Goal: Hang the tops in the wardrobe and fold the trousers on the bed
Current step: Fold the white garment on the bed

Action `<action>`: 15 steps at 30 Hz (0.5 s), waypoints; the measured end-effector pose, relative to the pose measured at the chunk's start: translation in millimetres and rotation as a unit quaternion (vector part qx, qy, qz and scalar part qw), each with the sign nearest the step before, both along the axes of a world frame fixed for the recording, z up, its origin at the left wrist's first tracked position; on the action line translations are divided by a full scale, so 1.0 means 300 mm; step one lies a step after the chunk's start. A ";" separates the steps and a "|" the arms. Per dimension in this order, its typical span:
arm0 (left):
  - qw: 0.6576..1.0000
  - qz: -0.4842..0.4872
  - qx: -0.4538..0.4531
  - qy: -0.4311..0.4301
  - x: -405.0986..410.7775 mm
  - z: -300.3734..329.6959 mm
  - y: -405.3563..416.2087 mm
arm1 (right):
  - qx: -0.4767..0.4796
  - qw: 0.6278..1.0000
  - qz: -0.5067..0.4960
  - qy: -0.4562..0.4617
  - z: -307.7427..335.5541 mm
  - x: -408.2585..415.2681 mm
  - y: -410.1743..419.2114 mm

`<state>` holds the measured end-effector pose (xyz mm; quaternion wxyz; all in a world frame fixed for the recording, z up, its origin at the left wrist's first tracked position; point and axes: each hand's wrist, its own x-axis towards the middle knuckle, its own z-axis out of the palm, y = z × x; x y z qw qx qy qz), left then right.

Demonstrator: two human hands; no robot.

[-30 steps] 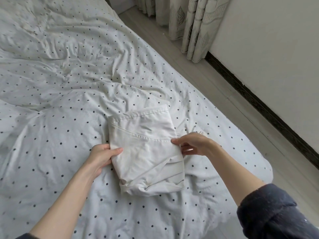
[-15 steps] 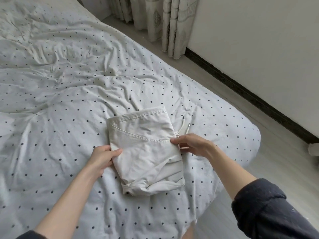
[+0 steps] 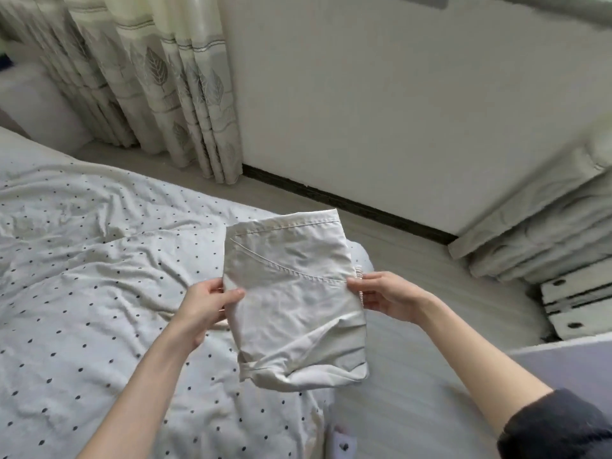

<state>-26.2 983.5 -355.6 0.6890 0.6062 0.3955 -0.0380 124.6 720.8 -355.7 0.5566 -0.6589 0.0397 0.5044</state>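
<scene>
Head view: I hold the folded cream trousers (image 3: 294, 303) up in the air with both hands, over the corner of the bed (image 3: 99, 309) and the strip of floor (image 3: 414, 376) beside it. My left hand (image 3: 207, 306) grips the left edge of the bundle, thumb lying across the front of the cloth and fingers tucked behind it. My right hand (image 3: 385, 298) pinches the right edge, thumb on the front near the end of the stitched pocket seam, fingers curled behind. The waistband edge is the far one and a bunched fold hangs along the near edge. The bed's white sheet with small dark dots is creased and lies below and to the left of the bundle. Beyond the bed, pale curtains (image 3: 159, 81) with a leaf print hang down to the floor, next to a plain wall (image 3: 397, 111) with a dark skirting strip. To the right, a pile of pale folded bedding (image 3: 546, 226) rests on white slatted boards (image 3: 583, 299), though that side is blurred.
</scene>
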 end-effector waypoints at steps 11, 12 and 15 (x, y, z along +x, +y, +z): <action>0.949 -0.283 -0.028 -0.134 0.362 0.388 -0.847 | -0.013 0.960 -0.246 -0.131 0.498 -0.156 -1.010; 0.938 -0.314 -0.031 -0.147 0.378 0.428 -0.950 | -0.015 0.951 -0.271 -0.145 0.546 -0.198 -1.110; 0.909 -0.377 -0.039 -0.175 0.404 0.538 -1.222 | -0.032 0.924 -0.333 -0.185 0.672 -0.321 -1.352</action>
